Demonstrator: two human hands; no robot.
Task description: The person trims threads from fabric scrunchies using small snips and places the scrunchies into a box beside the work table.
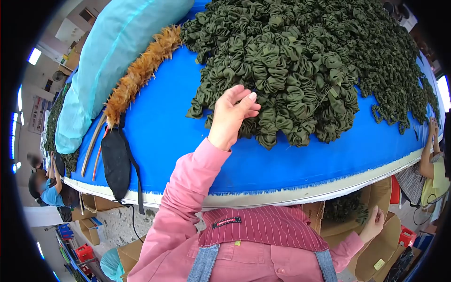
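My left hand (233,113) is over the near left edge of a large heap of dark green fabric scrunchies (282,70) on the blue table. Its fingers are loosely bent and a little apart, and I see nothing held in them. Down at the right, my right hand (372,226) is above an open cardboard box (379,193) beside the table's near edge. The fingers there are loosely bent too, with nothing visible between them. More dark green scrunchies (343,207) lie inside that box, and one is close to the left of my right hand.
On the blue tabletop (169,122) lie a brown feather duster (141,70), a black cloth strap piece (116,162) and a long light-blue mesh bag (117,51). Smaller green scrunchies (390,61) spread to the right. One person (50,190) works at far left, another (432,171) at far right.
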